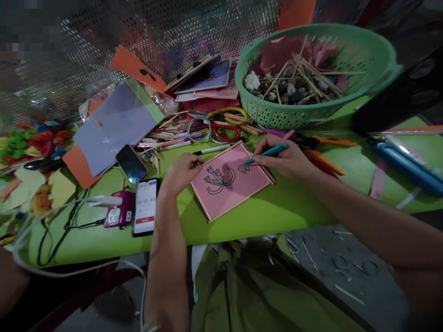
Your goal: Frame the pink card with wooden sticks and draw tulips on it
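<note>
A pink card [232, 192] framed with wooden sticks lies on the green table [277, 212], with black flower outlines drawn on it. My right hand [287, 159] is closed around a teal marker [266, 152], its tip touching the card near a small drawn flower. My left hand [182, 171] rests on the card's upper left corner, fingers curled and pressing it down.
A green basket [363, 60] of stones and sticks stands at the back right. Two phones [145, 207] [130, 162], cables, a pile of popsicle sticks [166, 131], coloured rings, paper sheets, orange-handled scissors [328, 152] and a blue tool [404, 166] lie around.
</note>
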### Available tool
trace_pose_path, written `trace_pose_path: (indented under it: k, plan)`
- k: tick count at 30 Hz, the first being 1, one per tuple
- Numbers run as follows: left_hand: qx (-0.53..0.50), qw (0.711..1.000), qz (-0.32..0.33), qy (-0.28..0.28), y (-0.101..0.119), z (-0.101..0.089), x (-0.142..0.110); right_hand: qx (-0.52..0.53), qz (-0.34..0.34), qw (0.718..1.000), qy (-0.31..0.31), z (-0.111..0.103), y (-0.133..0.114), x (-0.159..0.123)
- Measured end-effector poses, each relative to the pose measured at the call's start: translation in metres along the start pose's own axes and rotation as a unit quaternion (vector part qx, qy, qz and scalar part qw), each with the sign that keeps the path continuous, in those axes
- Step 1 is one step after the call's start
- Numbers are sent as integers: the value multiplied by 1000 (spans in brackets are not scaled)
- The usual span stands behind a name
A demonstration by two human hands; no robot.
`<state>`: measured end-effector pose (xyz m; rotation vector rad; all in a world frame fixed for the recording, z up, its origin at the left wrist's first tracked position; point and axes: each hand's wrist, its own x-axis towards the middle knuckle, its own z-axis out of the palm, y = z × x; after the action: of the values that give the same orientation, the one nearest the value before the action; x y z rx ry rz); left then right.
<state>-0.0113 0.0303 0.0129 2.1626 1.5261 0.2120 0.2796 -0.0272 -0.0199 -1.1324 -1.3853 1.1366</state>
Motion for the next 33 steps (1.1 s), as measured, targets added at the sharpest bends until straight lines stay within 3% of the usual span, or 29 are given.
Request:
trace_pose_path:
  k: [9,33]
  plan:
    - [-9,1000,8,-18,-1,5,2,-48,3,999,-15,0,4,-1]
    - [11,999,22,-20,6,4,1,-60,36,997,-28,-1,-3,-4]
